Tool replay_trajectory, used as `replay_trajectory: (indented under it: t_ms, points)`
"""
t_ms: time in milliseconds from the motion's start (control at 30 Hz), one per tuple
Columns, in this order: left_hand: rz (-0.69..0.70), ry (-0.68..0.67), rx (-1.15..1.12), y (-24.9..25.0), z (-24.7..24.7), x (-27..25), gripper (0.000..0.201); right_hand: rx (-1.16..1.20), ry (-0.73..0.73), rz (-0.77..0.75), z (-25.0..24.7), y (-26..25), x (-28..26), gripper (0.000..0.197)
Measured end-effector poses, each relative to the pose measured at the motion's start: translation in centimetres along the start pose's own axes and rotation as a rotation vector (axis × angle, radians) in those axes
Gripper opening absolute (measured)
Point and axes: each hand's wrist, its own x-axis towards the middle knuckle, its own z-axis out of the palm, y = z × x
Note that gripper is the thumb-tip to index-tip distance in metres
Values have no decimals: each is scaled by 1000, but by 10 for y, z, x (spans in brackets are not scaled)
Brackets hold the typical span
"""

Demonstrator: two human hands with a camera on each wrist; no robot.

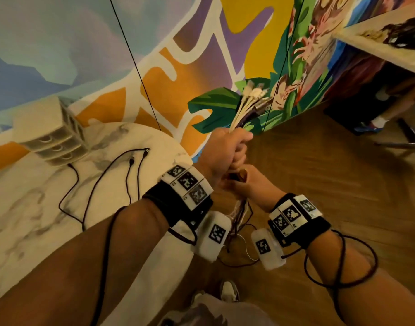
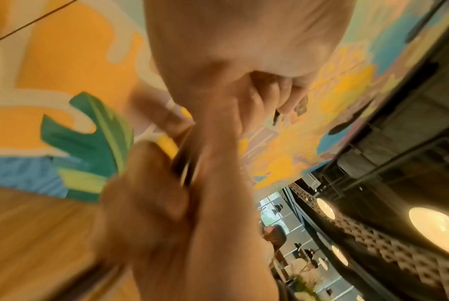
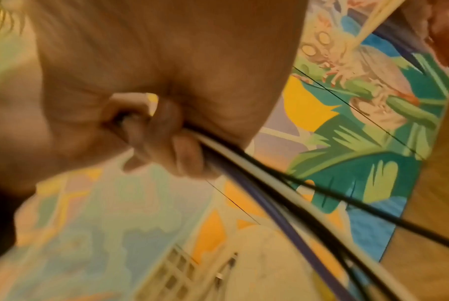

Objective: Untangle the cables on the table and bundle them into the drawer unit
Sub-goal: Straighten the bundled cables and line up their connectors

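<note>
My left hand (image 1: 227,149) is held out beyond the table's right edge, and it grips a bundle of cream, purple and black cables (image 1: 243,111) whose plugs fan out above the fist. Just below it, my right hand (image 1: 243,183) grips the same bundle, and the loose tails (image 1: 239,220) hang toward the floor. The right wrist view shows fingers (image 3: 166,140) curled round the cables (image 3: 282,195). The left wrist view is blurred, with a yellow cable (image 2: 167,145) between both hands. Two black cables (image 1: 103,177) lie on the marble table (image 1: 25,220). The cream drawer unit (image 1: 53,132) stands at the table's far side.
A painted mural wall (image 1: 178,55) rises behind the table, with thin black lines (image 1: 136,67) hanging in front of it. Wooden floor (image 1: 319,172) spreads to the right. Another table's edge (image 1: 378,48) juts in at the upper right. My shoes (image 1: 227,290) are below.
</note>
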Motion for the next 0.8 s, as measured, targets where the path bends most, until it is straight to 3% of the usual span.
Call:
replay_trajectory:
  t_ms: [100, 200, 267, 400, 500, 600, 700, 800]
  points:
    - [169, 98, 382, 28, -9, 5, 46, -131, 142, 77, -1, 29, 13, 46]
    - [353, 200, 852, 76, -26, 7, 44, -178, 268, 223, -5, 75, 9, 46]
    - [455, 276, 1026, 103, -39, 9, 40, -227, 343, 356, -8, 104, 3, 46]
    - [600, 200, 1333, 102, -45, 7, 40, -325, 322, 582, -18, 130, 3, 41]
    - [772, 185, 1403, 91, -50, 8, 37, -317, 297, 668, -22, 134, 3, 41]
    - [932, 121, 1403, 67, -46, 11, 37, -212, 382, 655, -26, 120, 9, 40]
    - [829, -22, 1382, 23, -36, 10, 41, -172, 453, 545, -31, 92, 17, 38]
    - [695, 5, 1293, -11, -28, 12, 34, -36, 474, 402, -35, 67, 17, 23]
